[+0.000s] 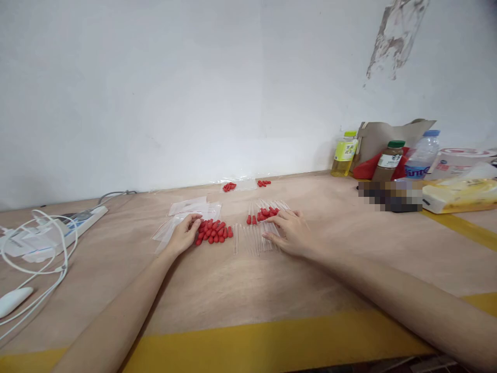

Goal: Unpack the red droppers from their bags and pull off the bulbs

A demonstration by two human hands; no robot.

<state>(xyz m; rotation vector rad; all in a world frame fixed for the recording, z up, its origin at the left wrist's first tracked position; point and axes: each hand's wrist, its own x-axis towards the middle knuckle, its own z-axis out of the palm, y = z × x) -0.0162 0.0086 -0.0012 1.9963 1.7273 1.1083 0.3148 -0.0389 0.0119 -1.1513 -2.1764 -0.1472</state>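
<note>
My left hand rests on the table with its fingers curled at the left edge of a heap of small red rubber caps. My right hand lies flat, fingers spread, on a row of clear glass tubes. Just beyond its fingertips lie a few tubes with red caps fitted. Small clear plastic bags lie behind my left hand. Two more small groups of red caps sit near the wall.
A white power strip with tangled cables and a white mouse lie at the left. Bottles, a paper bag and a tissue pack stand at the back right. Yellow tape marks the table's near edge.
</note>
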